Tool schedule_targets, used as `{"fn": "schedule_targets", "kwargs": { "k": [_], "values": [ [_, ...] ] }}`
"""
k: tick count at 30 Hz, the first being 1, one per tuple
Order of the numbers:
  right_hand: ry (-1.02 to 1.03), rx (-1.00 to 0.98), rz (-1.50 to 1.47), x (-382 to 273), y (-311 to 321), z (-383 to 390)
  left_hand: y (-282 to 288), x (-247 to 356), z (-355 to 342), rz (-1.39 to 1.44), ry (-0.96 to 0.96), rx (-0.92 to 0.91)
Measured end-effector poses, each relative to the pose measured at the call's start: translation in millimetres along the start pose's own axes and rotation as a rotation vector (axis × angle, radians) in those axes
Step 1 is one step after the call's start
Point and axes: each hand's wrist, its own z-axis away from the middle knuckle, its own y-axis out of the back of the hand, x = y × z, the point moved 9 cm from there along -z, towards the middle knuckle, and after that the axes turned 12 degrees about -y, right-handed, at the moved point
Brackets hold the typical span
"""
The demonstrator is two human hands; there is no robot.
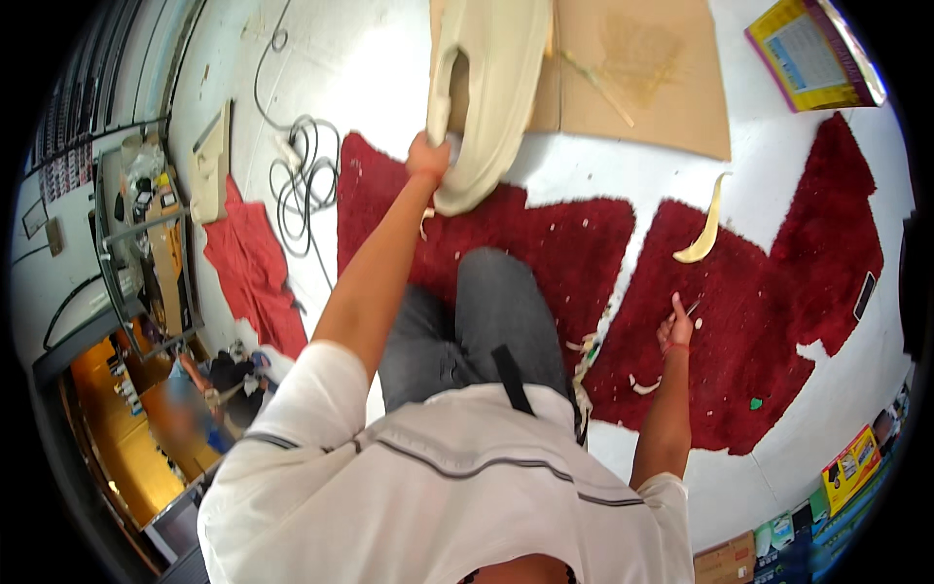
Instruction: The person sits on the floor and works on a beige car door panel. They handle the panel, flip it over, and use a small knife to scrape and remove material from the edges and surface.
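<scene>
My left hand (428,159) is closed on a long beige molded panel (501,88) with an oval opening, held at its near edge over red shaggy carpet pieces (477,229). My right hand (676,329) is closed around a small thin tool (693,308), probably metal, too small to name, above the right carpet piece (739,370). A curved pale yellow strip (699,243) lies just beyond that hand, and small scraps are scattered on the carpet.
Cardboard (642,68), a yellow box (808,54), a black phone-like object (864,294), tangled cable (302,170), red material (251,263) and another beige piece (209,165) surround me. A person (229,389) is at lower left; boxes (846,467) line the lower right.
</scene>
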Motion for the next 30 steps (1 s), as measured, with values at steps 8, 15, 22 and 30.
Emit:
{"fn": "schedule_targets", "kwargs": {
  "k": [8,15,22,30],
  "values": [
    [0.023,0.035,0.005,0,-3,13,37,38,55,0.561,-0.017,-0.476],
    [0.032,0.005,-0.028,0,2,8,7,74,62,1.667,0.421,-0.419],
    [0.025,-0.018,-0.005,-6,-4,6,-14,49,87,1.885,0.356,-0.344],
    [0.032,-0.019,-0.026,-2,-2,9,37,-51,187,1.447,0.924,0.008]
  ]
}}
